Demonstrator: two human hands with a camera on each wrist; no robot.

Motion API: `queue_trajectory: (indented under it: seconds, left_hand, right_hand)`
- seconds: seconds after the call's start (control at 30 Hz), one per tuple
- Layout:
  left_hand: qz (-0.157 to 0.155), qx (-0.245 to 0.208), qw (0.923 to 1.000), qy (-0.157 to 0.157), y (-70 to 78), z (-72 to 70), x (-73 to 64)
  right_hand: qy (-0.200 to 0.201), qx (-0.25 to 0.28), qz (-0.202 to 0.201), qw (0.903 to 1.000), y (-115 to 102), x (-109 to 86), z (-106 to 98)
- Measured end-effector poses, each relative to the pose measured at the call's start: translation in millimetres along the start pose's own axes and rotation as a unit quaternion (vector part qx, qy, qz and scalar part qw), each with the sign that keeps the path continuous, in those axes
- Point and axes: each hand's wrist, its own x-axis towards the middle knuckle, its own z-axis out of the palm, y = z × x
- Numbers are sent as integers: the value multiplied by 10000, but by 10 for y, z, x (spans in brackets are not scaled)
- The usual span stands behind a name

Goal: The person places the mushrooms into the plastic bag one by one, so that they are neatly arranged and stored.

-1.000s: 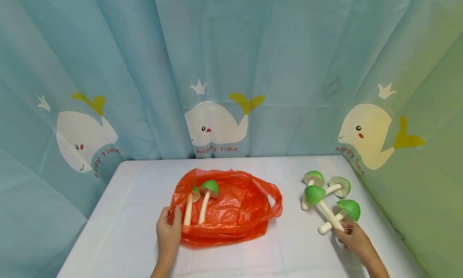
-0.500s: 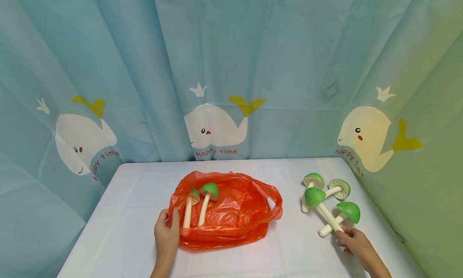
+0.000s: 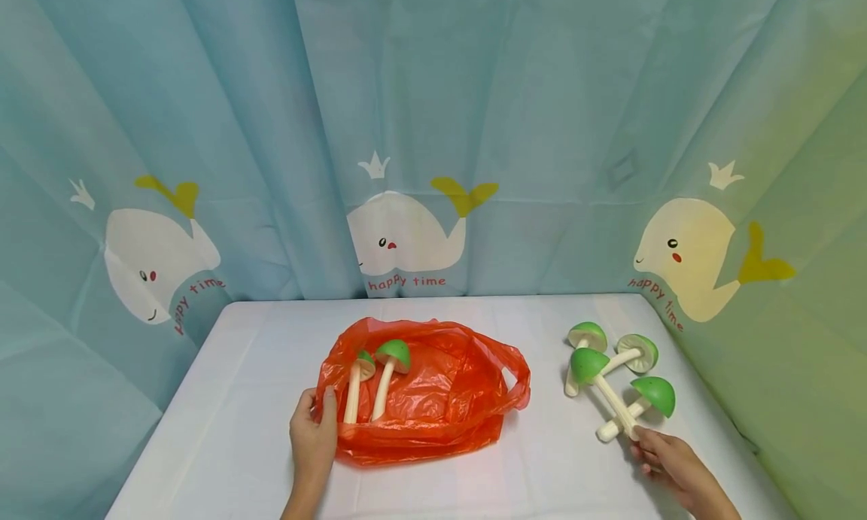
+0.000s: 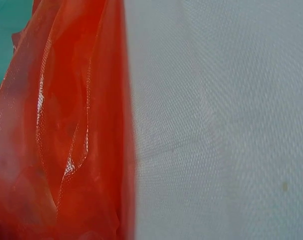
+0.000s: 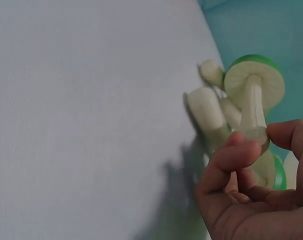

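At the left edge of an open red plastic bag [image 3: 433, 437], the left hand [image 3: 314, 433] grips the bag's rim, thumb inside and fingers outside. Two toy mushrooms with green caps lie in the bag, one of them a mushroom [image 3: 393, 354] with its cap to the back. The right hand [image 3: 670, 463] pinches the stem end of a green-capped mushroom [image 3: 589, 366] between thumb and fingers; the right wrist view shows this mushroom [image 5: 254, 95] with its pale underside. Left wrist view: only the red bag [image 4: 76, 120] and white cloth show, the hand is hidden.
Close around the held mushroom lie three more: a mushroom [image 3: 653, 393] beneath its stem, a mushroom [image 3: 588, 335] behind and a mushroom [image 3: 637, 352] at the back right. All rest on a white table [image 3: 542, 475]. A blue whale-print curtain [image 3: 542, 129] hangs behind.
The right hand has shifted slightly toward the near right, at the stem's end. The held mushroom has barely moved. The left hand and the bag stay almost as they were.
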Motion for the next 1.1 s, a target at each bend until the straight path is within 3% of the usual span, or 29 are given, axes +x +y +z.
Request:
queue_trajectory:
  seconds: [0.1, 0.17, 0.33, 0.47, 0.83, 1.1]
  left_hand:
    - [-6, 29, 10000, -17, 3, 4, 1]
    - [-1, 17, 10000, 0, 1, 8, 3]
    - [29, -1, 10000, 23, -6, 18, 4]
    - [52, -18, 10000, 36, -10, 23, 3]
    - [20, -28, 10000, 37, -14, 29, -5]
    - [-47, 2, 10000, 32, -8, 30, -8]
  right_hand:
    - [-650, 670, 74, 9956, -26, -10, -10]
    - [-1130, 1089, 102, 9876, -45, -9, 2]
    - [-2206, 2114, -17, 9522, -67, 1, 83]
    - [-2755, 2599, -379, 9247, -58, 20, 162]
    - [-2978, 3335, -1355, 8842, -88, 40, 421]
    - [-2973, 3408, -1651, 8765, -181, 34, 572]
